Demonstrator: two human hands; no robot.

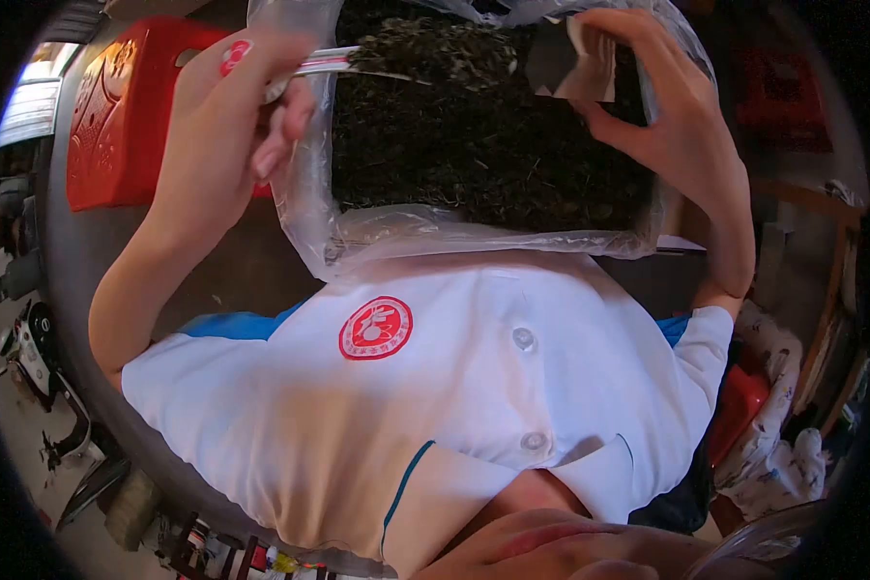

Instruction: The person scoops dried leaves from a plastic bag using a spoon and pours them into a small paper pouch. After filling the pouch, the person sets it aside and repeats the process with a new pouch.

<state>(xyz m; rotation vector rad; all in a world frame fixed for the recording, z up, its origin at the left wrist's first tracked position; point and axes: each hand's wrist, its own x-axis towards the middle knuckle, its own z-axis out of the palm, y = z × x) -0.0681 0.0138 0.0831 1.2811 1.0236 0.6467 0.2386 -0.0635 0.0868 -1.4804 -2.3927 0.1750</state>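
My left hand [242, 106] is closed around the pale, red-striped handle of a scoop [327, 63]. A heap of dried leaves [445, 53] lies on the scoop and hides most of it. Its loaded end points at a small brown paper bag [594, 63], close to the bag's dark side. My right hand [672, 106] grips that bag between thumb and fingers. Beneath both is a large container lined with a clear plastic bag [304, 208], filled with dark dried leaves [483, 164].
A red plastic stool [126, 116] stands at the left. My white shirt [454, 387] comes up to the container's near edge. A motorbike [43, 358] is at the far left. Patterned cloth [773, 387] and a red object [741, 401] lie at the right.
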